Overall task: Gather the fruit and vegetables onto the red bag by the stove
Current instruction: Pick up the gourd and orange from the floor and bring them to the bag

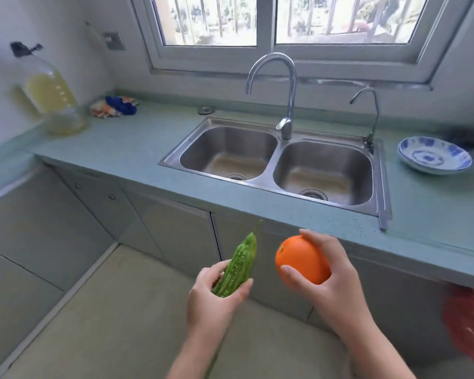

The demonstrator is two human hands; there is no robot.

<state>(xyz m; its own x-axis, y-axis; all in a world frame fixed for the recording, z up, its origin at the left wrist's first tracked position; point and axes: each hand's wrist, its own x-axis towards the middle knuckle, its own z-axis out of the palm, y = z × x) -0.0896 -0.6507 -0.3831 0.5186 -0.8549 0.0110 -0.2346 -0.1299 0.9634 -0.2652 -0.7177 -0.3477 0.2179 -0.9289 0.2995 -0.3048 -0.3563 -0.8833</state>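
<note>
My left hand (216, 294) is closed around the lower end of a bumpy green bitter gourd (240, 262), whose stem tip points up and away. My right hand (329, 272) grips a round orange (298, 261). Both are held in the air in front of the cabinet doors, below the counter's front edge. A blurred piece of red plastic bag (468, 324) shows at the far right edge, below the counter. No stove is in view.
A steel double sink (274, 149) with a tall tap (285, 91) sits in the pale green counter (115, 149). A blue-and-white dish (434, 155) lies right of it. An oil bottle (52, 94) and a crumpled cloth (115, 105) stand at the back left.
</note>
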